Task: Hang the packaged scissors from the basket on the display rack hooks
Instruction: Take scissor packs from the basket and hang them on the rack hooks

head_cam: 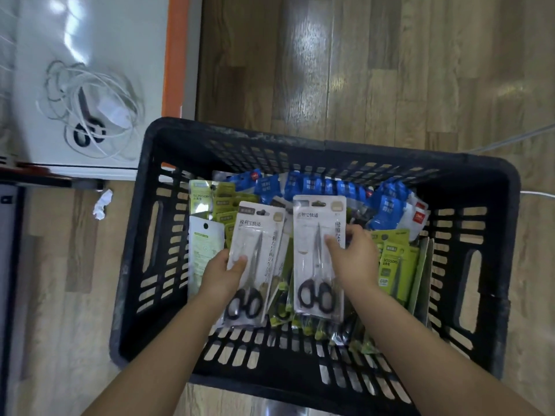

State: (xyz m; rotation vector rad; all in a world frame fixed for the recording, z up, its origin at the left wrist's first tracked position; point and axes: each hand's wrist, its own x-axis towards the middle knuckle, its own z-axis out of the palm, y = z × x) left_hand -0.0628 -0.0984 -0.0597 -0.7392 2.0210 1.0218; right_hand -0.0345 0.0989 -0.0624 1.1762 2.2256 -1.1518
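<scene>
Now the left hand (223,273) holds one white scissors pack (255,259) and the right hand (354,256) holds another white pack (315,256), both over the black basket (300,145)

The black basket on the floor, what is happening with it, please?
A person leans over the black basket, which is full of packaged scissors. The left hand holds one white pack of black-handled scissors, and the right hand grips a second white pack. Green packs and blue packs lie underneath. No display rack is in view.
</scene>
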